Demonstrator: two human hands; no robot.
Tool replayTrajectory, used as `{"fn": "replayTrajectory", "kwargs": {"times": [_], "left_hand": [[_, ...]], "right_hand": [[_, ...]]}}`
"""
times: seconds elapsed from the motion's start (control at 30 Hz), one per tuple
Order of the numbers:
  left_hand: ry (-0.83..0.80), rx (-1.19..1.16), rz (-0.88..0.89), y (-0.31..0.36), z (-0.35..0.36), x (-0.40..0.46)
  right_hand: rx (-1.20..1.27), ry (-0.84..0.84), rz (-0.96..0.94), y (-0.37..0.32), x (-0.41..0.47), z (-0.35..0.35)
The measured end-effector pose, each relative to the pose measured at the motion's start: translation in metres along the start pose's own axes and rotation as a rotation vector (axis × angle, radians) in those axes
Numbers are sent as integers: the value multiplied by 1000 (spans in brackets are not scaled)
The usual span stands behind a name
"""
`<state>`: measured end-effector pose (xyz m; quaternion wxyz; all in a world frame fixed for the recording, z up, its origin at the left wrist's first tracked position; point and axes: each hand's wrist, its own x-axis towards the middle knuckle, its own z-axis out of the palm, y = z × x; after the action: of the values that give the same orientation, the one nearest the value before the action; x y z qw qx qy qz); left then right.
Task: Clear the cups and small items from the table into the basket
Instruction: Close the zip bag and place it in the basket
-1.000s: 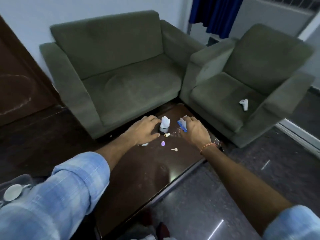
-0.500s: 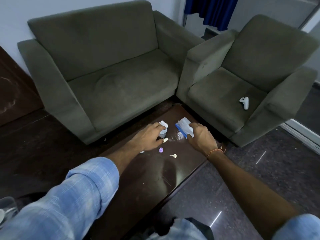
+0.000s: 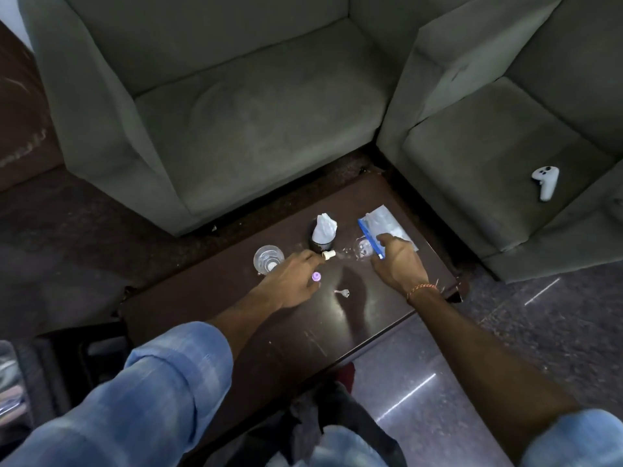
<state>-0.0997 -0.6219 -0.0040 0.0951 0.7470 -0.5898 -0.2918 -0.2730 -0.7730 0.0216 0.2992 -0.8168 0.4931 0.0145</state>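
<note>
On the dark wooden table (image 3: 303, 335) stand a clear glass cup (image 3: 268, 260) and a dark cup stuffed with white tissue (image 3: 323, 230). A second clear glass (image 3: 363, 248) sits by my right hand. My left hand (image 3: 291, 283) reaches forward, its index fingertip touching a small cream cap (image 3: 328, 254). A purple cap (image 3: 317, 276) lies at its thumb. A small white key-like piece (image 3: 342, 292) lies between my hands. My right hand (image 3: 399, 262) is closed over the blue zip edge of a clear plastic bag (image 3: 386, 221) that lies flat on the table.
A green sofa (image 3: 236, 129) and a green armchair (image 3: 488, 146) hem in the table's far side. A white controller (image 3: 545, 182) rests on the armchair seat. A clear container (image 3: 8, 382) shows at the left edge. Glossy floor lies to the right.
My left hand left the tissue cup and came down to the cream cap, uncovering the clear glass. My right hand lowered the bag flat onto the table. The view tilted down.
</note>
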Motion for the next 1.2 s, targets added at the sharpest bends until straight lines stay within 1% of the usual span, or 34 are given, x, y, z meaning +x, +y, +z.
{"fn": "replayTrajectory", "kwargs": {"times": [0.1,0.2,0.27,0.37,0.47,0.57,0.63,0.73,0.9,1.03,1.13,1.2], "left_hand": [[-14,-15,-26,1,23,22],[-20,-40,-20,5,52,49],[-24,-77,-23,8,75,66],[-12,-150,-24,14,114,82],[-41,-196,-27,20,147,88],[-68,-219,-48,23,168,86],[-79,-225,-58,23,176,82],[-62,-229,-67,21,180,78],[-34,-244,-86,16,175,65],[-9,-268,-107,15,161,51],[37,-323,-132,18,145,39],[78,-373,-165,23,130,31]], "right_hand": [[28,-32,61,30,29,10],[147,-15,171,64,59,27],[269,28,301,90,80,45],[448,113,572,130,110,76],[519,123,803,166,135,106],[595,79,932,183,150,127],[623,96,978,184,155,135],[651,165,1000,182,164,142],[742,147,1033,183,177,143],[850,272,921,175,165,134],[928,365,765,162,133,112],[983,376,641,152,103,91]]}}
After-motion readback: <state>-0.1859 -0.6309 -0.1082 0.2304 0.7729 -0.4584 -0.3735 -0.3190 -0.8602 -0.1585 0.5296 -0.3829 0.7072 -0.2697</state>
